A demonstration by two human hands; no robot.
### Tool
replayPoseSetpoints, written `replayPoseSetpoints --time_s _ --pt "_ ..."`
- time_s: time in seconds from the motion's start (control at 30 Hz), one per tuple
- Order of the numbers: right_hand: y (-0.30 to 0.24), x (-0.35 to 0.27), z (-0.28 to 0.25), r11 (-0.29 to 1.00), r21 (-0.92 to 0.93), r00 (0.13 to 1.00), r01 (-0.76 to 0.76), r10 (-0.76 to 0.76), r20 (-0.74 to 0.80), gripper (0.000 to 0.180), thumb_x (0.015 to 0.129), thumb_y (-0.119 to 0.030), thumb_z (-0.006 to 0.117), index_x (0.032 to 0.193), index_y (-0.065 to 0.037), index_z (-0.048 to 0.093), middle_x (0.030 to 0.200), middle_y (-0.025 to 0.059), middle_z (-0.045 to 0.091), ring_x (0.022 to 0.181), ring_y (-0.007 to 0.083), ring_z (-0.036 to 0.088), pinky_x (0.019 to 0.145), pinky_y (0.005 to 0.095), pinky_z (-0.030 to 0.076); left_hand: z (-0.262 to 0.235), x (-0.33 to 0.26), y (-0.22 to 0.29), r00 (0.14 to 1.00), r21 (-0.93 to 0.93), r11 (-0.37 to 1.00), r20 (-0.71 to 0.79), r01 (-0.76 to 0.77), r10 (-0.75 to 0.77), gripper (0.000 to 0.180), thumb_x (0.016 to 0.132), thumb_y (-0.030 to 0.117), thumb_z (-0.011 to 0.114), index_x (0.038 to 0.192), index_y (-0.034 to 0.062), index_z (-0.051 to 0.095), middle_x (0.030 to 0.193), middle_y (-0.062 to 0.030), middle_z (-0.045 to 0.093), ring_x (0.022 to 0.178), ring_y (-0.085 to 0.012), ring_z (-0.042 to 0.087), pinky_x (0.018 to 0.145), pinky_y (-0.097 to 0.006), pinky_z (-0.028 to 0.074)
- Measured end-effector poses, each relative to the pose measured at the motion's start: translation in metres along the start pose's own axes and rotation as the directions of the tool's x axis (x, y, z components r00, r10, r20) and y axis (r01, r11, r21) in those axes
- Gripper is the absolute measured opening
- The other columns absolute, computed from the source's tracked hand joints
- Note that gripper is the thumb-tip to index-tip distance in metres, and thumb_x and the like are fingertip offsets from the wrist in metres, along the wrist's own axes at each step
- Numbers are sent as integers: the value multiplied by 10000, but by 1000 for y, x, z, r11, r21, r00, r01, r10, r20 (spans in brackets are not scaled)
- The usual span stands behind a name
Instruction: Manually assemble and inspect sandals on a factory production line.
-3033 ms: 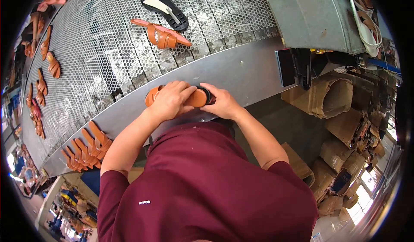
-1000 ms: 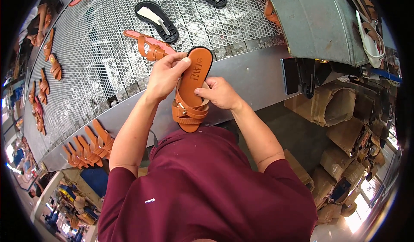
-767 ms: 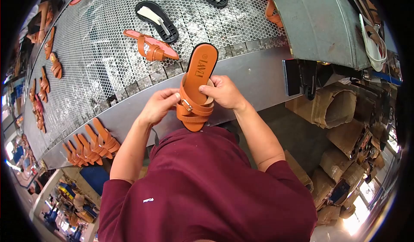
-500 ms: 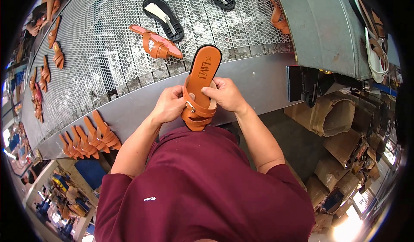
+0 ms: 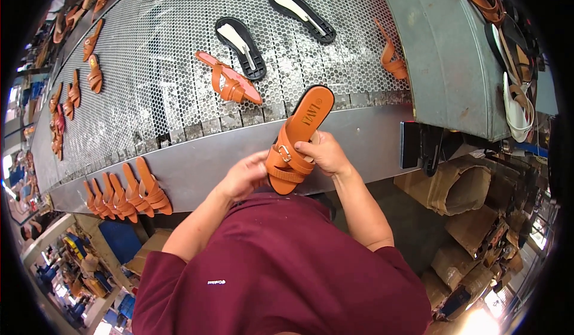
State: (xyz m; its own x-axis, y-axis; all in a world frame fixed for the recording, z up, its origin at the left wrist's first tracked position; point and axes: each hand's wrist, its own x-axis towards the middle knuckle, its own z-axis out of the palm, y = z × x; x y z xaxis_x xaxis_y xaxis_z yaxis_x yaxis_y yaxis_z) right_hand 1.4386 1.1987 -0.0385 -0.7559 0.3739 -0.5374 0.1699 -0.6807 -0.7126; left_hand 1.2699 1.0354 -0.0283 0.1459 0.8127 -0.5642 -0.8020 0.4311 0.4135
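A tan slide sandal (image 5: 306,120) with crossed straps and a metal buckle is held over the table's near edge, tilted with its heel up and to the right. My right hand (image 5: 326,154) grips its right side, thumb on top by the strap and fingers around the edge. My left hand (image 5: 244,175) is beside the left strap, slightly blurred, its fingers loosely apart; whether they touch the sandal is hard to make out. Beyond lie a tan strapped upper with a pink underside (image 5: 230,84) and a black sole (image 5: 240,45) with a white strip.
The mesh conveyor (image 5: 161,78) carries another black sole (image 5: 302,15) and scattered tan uppers. Several finished tan sandals (image 5: 128,194) stand in a row along the left metal edge. A grey-green machine housing (image 5: 448,54) blocks the right. Below it are a dark phone-like panel (image 5: 409,145) and cardboard boxes (image 5: 439,185).
The sandal has tilted to the right and shifted slightly right and down in view. My left hand has come off its strap; my right keeps its grip. The view has shifted, revealing more conveyor.
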Motion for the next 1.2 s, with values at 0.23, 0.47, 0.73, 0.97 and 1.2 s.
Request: replayPoseSetpoints --time_s 0.23,0.47,0.73,0.97,1.2 --pt "6 18 -1 999 3 999 -38 38 -19 274 897 -66 611 1155 27 610 1038 43 665 894 102 625 793 264 510 15 13 -6 984 434 899 -176 53 27 260 899 38 617 1154 -14 634 1134 -69 662 1057 -156 618 954 -315 478" --pt "15 28 -32 983 136 986 122 -104 -133 522 987 -354 530 1349 14 452 1159 93 635 969 135 610 850 278 478 2 37 49 907 220 943 -287 -251 309 427 902 162 652 1282 12 531 1199 -86 622 1108 -185 601 959 -351 478" --pt "40 51 -48 981 -176 971 77 -114 -210 589 911 -244 664 1378 24 425 1166 131 636 1010 159 614 880 296 485 -66 101 215 404 853 482 -376 -199 834 492 860 304 685 1167 -49 534 1214 -142 595 1109 -276 586 963 -369 452" --pt "-29 131 -18 361 -930 823 69 -548 -152 798 755 -391 758 1400 -52 434 1293 186 552 1165 333 546 1005 388 434 -45 74 131 790 647 -762 464 8 402 490 660 273 797 1067 89 596 1238 -101 545 1222 -321 468 1048 -537 331" --pt "-61 210 35 112 -994 898 10 -438 -40 856 756 -433 750 1413 -33 374 1395 189 443 1296 342 408 1075 448 344 -54 54 135 625 784 -613 527 -95 577 281 679 40 680 952 68 622 1069 -90 668 1049 -330 611 959 -446 458"
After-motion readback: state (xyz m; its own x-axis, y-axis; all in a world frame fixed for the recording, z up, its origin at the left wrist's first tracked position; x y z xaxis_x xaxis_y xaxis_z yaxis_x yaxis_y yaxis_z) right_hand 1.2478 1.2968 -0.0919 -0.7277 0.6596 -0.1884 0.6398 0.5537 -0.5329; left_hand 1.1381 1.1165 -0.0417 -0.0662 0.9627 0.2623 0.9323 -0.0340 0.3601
